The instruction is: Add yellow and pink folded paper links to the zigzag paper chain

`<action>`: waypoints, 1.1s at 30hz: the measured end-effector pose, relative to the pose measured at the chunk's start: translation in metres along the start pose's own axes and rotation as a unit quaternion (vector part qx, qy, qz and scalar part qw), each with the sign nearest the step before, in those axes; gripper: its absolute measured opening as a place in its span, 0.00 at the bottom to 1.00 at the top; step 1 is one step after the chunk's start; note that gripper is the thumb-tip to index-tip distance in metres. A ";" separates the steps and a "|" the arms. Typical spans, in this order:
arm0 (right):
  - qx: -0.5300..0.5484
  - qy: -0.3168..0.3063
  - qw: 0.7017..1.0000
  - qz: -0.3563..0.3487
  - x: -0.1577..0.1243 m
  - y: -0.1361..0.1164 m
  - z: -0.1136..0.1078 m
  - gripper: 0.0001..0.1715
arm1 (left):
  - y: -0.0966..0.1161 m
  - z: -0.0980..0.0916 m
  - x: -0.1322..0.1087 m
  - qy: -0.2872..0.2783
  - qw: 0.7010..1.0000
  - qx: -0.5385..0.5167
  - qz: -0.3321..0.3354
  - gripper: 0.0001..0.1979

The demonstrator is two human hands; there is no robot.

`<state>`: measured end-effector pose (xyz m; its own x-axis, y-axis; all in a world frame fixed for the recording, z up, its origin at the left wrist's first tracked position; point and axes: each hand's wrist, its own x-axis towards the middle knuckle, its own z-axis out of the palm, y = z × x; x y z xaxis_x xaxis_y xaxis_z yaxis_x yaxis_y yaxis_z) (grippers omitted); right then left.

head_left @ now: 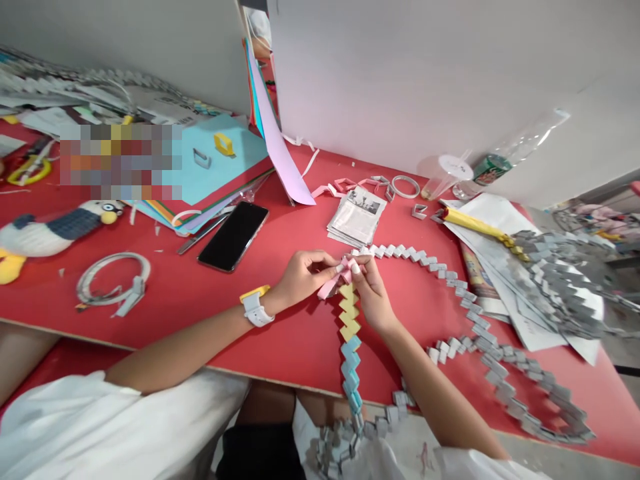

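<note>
Over the red table, my left hand [309, 275] and my right hand [375, 293] meet, both closed with fingertips pinching a pink folded paper strip [327, 288]. The strip sits at the top end of a zigzag folded-paper chain [349, 313]. Below the pink, the chain runs yellow, then light blue, then grey, hanging over the table edge toward my lap. Just behind my fingers begins a white and grey stretch of chain [425, 259] that curves off to the right. My fingers partly hide the pink folds, and I cannot tell whether this stretch joins them.
A black phone [233, 236] and tweezers [205, 233] lie left of my hands. Cut newspaper pieces [357, 217] are stacked beyond. A lidded plastic cup [447, 177], a bottle [490, 170] and more chain [565, 287] stand or lie right. Left are a plush bird [55, 233] and a cable [83, 283].
</note>
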<state>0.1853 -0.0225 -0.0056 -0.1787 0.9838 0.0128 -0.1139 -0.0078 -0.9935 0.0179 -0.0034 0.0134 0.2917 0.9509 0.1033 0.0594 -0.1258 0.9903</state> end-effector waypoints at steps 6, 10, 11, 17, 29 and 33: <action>-0.128 0.029 0.990 -0.059 -0.003 -0.005 -0.002 0.12 | -0.001 -0.002 0.001 -0.012 1.000 0.003 -0.009 0.11; -0.178 0.019 0.981 -0.069 -0.005 -0.004 -0.003 0.11 | -0.002 -0.005 0.002 -0.018 1.000 0.018 -0.002 0.09; -0.183 0.017 0.980 -0.073 -0.005 -0.004 -0.004 0.11 | -0.003 -0.006 0.002 -0.021 1.000 0.018 -0.008 0.09; -0.196 -0.009 0.978 -0.077 -0.004 -0.006 -0.009 0.11 | -0.004 -0.004 0.002 -0.028 0.994 -0.064 -0.082 0.15; -0.157 -0.065 0.984 -0.058 -0.007 -0.009 -0.004 0.11 | -0.007 -0.003 0.003 0.001 0.997 -0.042 -0.063 0.13; -0.131 0.016 0.989 -0.060 -0.005 -0.012 -0.003 0.12 | -0.004 -0.002 0.005 -0.021 0.998 -0.038 -0.043 0.14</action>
<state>0.1905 -0.0270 0.0063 -0.1472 0.9801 0.1332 0.1256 0.1521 -0.9804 0.0168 0.0022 0.0098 0.3278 0.9446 0.0154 0.0140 -0.0211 0.9997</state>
